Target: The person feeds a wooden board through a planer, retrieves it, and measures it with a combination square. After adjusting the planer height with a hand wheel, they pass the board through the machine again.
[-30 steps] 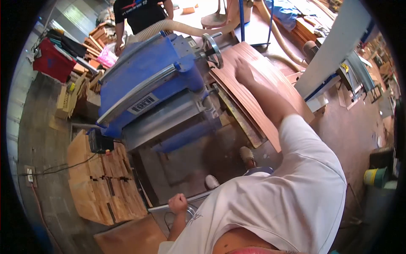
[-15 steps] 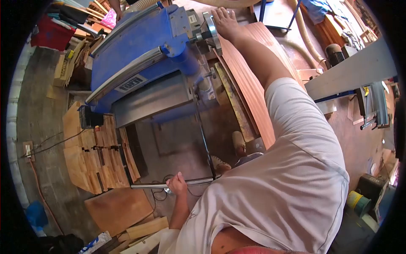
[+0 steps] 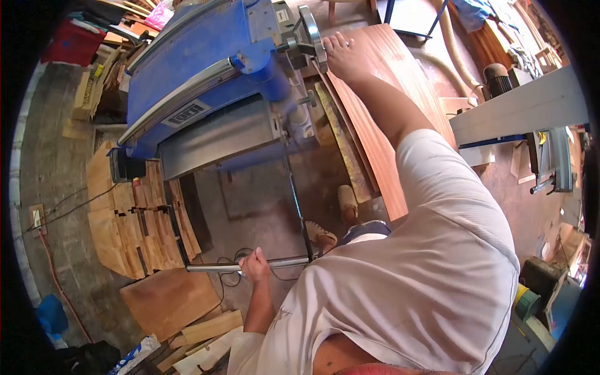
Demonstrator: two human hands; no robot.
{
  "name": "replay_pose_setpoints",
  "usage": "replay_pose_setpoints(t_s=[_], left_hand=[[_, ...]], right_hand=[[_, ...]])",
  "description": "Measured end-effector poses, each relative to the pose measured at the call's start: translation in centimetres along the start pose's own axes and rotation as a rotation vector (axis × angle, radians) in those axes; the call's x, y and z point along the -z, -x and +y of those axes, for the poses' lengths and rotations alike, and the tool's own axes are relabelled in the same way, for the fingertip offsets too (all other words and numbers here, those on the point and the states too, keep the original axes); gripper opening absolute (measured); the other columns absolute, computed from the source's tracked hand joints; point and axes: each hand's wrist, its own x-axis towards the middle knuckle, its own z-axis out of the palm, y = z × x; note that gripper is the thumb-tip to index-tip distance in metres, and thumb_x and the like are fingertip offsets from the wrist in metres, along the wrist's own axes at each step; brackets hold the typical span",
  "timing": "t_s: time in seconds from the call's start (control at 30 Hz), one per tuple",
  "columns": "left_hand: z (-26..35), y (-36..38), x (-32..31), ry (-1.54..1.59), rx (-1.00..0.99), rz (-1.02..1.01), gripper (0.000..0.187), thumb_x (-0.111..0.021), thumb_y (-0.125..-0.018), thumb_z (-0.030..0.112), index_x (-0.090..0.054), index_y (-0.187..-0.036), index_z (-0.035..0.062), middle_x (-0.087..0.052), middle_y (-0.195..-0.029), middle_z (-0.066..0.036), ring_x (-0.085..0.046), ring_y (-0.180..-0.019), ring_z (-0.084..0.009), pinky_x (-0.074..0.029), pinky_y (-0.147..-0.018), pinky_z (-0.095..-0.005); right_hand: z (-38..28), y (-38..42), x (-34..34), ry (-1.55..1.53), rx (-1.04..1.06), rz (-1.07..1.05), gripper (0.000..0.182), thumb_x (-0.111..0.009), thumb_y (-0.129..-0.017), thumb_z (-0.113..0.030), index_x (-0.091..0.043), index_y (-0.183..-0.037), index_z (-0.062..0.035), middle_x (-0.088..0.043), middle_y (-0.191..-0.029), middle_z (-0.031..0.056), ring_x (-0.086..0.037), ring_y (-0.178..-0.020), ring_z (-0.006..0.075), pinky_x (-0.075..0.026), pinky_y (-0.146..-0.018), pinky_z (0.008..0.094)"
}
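A blue planer-like machine with a steel bed stands at upper left. At its right side is a metal handwheel. My right hand is at the wheel's lower right edge, its fingers curled over the handle, which they mostly hide. Lower down, my left hand is closed around the metal roller bar at the near end of the machine's frame, thumb pointing up.
A long reddish board lies beneath my right arm. Stacked wood pieces stand left of the frame, with a flat panel below. A grey beam crosses the right side. My feet are near the frame.
My right hand has moved down along the handwheel, and its spread fingers have curled. My left hand stays at the bar. The view has shifted slightly.
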Motion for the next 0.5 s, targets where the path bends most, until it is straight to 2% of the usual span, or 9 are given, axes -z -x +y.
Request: replay_pose_setpoints(t_s=[0.17, 0.33, 0.37, 0.47, 0.5], left_hand=[[0.0, 0.0, 0.0, 0.03, 0.001, 0.015, 0.036, -0.051, -0.092, 0.03, -0.069, -0.075, 0.0036, -0.064, -0.067, -0.017, -0.06, -0.07, -0.0367, -0.041, -0.083, -0.0433], [-0.7, 0.3, -0.4, 0.053, -0.022, 0.038, 0.035, -0.052, -0.09, 0.029, -0.068, -0.073, 0.003, -0.063, -0.065, -0.017, -0.06, -0.069, -0.0363, -0.041, -0.083, -0.0436], [-0.6, 0.3, -0.3, 0.05, -0.02, 0.069, 0.035, -0.052, -0.09, 0.029, -0.068, -0.073, 0.0027, -0.063, -0.066, -0.017, -0.06, -0.069, -0.036, -0.041, -0.082, -0.0437], [-0.5, 0.4, -0.1, 0.06, -0.015, 0.079, 0.034, -0.053, -0.09, 0.029, -0.068, -0.074, 0.0025, -0.064, -0.068, -0.017, -0.06, -0.069, -0.0356, -0.042, -0.081, -0.044], [-1.0, 0.4, -0.3, 0.063, -0.043, 0.097, 0.034, -0.053, -0.09, 0.028, -0.067, -0.074, 0.0026, -0.064, -0.069, -0.017, -0.06, -0.069, -0.0355, -0.042, -0.081, -0.0439]], right_hand=[[0.0, -0.2, 0.6, 0.008, -0.023, -0.104, 0.049, -0.042, -0.096, -0.029, -0.04, -0.139, -0.0064, -0.04, -0.146, 0.0122, -0.029, -0.141, 0.0311, -0.028, -0.108, 0.0606], [0.0, 0.1, -0.7, 0.064, -0.025, 0.042, 0.054, -0.036, -0.097, -0.024, -0.029, -0.147, -0.0079, -0.033, -0.152, 0.0104, -0.024, -0.144, 0.0306, -0.025, -0.11, 0.0605], [-0.1, 0.3, -0.7, 0.029, -0.032, 0.037, 0.055, -0.034, -0.096, -0.021, -0.025, -0.149, -0.0074, -0.028, -0.155, 0.0119, -0.022, -0.145, 0.0318, -0.025, -0.111, 0.0596], [-0.7, 2.6, -0.8, 0.02, -0.044, 0.09, 0.056, -0.034, -0.096, -0.021, -0.024, -0.149, -0.0062, -0.023, -0.157, 0.0144, -0.021, -0.145, 0.0332, -0.024, -0.111, 0.0589], [-1.0, 4.6, -1.1, -0.013, -0.03, 0.115, 0.061, -0.038, -0.094, -0.019, -0.02, -0.151, -0.0057, -0.02, -0.157, 0.0165, -0.02, -0.145, 0.0341, -0.025, -0.112, 0.0583]])
